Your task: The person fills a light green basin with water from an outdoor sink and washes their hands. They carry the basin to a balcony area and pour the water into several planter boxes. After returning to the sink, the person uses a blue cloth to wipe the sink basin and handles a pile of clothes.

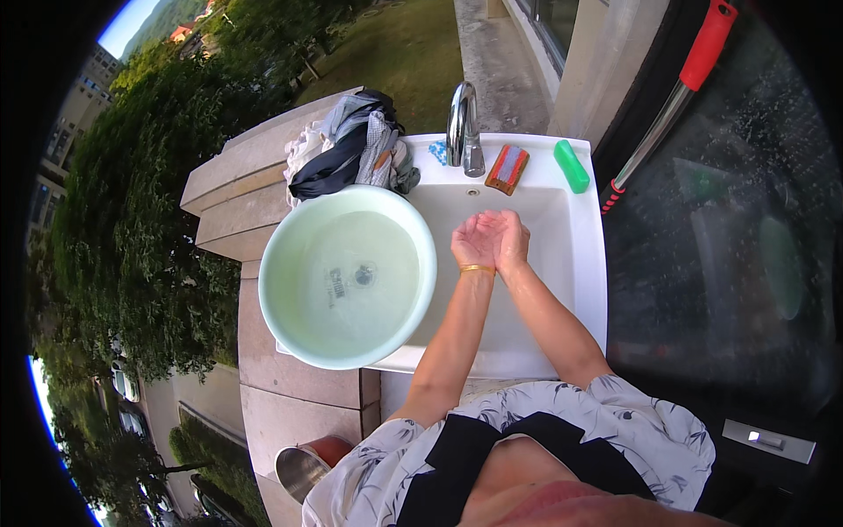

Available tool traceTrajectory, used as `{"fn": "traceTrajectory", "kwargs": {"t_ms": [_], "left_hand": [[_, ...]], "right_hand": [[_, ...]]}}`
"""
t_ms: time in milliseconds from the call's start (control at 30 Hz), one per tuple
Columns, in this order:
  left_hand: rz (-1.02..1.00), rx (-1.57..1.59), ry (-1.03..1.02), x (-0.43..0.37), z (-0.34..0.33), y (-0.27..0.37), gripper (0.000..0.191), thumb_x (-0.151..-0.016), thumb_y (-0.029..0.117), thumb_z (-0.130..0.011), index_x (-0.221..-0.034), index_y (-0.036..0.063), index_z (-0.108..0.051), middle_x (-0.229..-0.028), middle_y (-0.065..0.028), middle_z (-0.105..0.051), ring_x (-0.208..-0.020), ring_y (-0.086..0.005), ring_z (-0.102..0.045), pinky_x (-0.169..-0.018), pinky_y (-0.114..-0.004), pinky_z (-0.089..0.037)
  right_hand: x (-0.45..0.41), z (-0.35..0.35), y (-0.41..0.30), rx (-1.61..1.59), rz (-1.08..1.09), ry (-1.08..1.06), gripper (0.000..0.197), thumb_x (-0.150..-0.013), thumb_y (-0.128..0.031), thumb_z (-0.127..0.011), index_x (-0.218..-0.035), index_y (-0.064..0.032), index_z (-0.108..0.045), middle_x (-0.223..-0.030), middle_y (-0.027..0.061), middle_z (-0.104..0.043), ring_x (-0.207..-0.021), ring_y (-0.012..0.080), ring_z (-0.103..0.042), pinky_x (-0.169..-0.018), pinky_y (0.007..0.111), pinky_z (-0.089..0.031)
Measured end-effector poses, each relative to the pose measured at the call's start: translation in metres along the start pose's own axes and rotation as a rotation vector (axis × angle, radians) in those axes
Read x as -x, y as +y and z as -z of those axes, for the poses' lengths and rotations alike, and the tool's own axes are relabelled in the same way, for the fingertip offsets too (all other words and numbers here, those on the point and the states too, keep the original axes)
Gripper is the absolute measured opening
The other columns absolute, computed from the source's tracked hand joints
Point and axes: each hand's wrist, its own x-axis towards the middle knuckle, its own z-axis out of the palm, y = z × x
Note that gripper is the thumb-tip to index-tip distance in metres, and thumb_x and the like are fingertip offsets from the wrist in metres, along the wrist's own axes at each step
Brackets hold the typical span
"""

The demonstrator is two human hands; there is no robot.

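My left hand [473,241] and my right hand [513,238] are cupped side by side, palms up, over the white sink [556,290]. They touch along their inner edges, and no solid object lies in them. A gold-coloured bracelet [477,268] circles my left wrist. Beyond the fingers stands a chrome gooseneck faucet [463,125]; I see no stream from its spout. Left of my hands, a pale green basin [269,290] of clear water rests on the sink, with dark writing on its bottom.
Crumpled clothes [355,141] are heaped behind the basin. A scrub brush [508,169], a green soap-like block [571,166] and a blue-and-white item [438,151] sit on the sink's back rim. At right leans a red-handled pole [708,46]. A metal container [304,471] stands lower left on the stone ledge [299,329].
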Motion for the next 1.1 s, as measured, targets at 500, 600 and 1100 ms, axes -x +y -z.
{"fn": "traceTrajectory", "kwargs": {"t_ms": [500, 600, 1100], "left_hand": [[-1.028, -1.272, 0.258, 0.081, -0.118, 0.114, 0.032, -0.08, 0.016, -0.044, -0.095, -0.0085, -0.06, -0.097, -0.0194, -0.06, -0.089, -0.025, -0.057, -0.083, -0.033, -0.042], [-0.944, -1.356, 0.05, 0.071, -0.104, 0.06, 0.027, -0.082, 0.012, -0.046, -0.095, -0.0074, -0.059, -0.088, -0.0118, -0.061, -0.079, -0.0139, -0.054, -0.072, -0.024, -0.043], [-0.416, -1.367, 0.739, -0.025, 0.101, 0.049, 0.025, -0.08, 0.022, -0.047, -0.069, 0.0025, -0.057, -0.064, -0.0084, -0.055, -0.056, -0.0179, -0.051, -0.055, -0.032, -0.041]], "right_hand": [[0.078, -0.121, 0.033, 0.495, 0.662, -0.647, 0.021, -0.084, -0.01, -0.047, -0.082, 0.0035, -0.063, -0.083, 0.0086, -0.065, -0.08, 0.0166, -0.059, -0.072, 0.029, -0.045], [0.042, -0.076, 0.029, 0.459, 0.767, -0.472, 0.02, -0.086, -0.01, -0.046, -0.079, 0.0022, -0.06, -0.075, 0.0056, -0.06, -0.077, 0.0161, -0.057, -0.07, 0.027, -0.045], [-0.059, 0.152, 0.101, 1.153, 0.585, 0.331, 0.019, -0.078, -0.02, -0.052, -0.079, -0.0042, -0.063, -0.087, 0.0112, -0.059, -0.084, 0.0266, -0.053, -0.074, 0.036, -0.042]]}}
